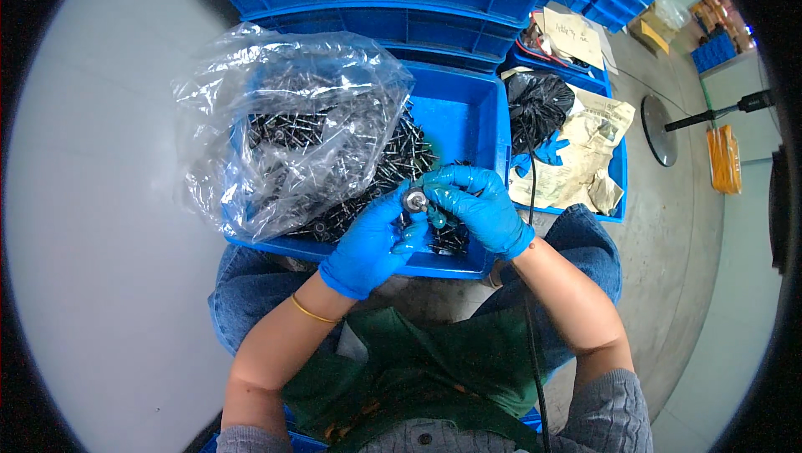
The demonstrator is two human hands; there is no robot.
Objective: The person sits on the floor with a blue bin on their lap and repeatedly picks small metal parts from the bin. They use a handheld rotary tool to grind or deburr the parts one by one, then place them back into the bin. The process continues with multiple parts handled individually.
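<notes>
The small round metal part [414,200] sits pinched between both gloved hands, held just above the near edge of the blue bin [468,114], so anything dropped would fall back among the dark screws [393,165] heaped inside. The left hand [368,244] cups it from below with fingers curled; the right hand [476,206] closes over it from the bin's right side. A crumpled clear plastic bag [284,127] lies folded back over the bin's left half, leaving the screws reachable.
</notes>
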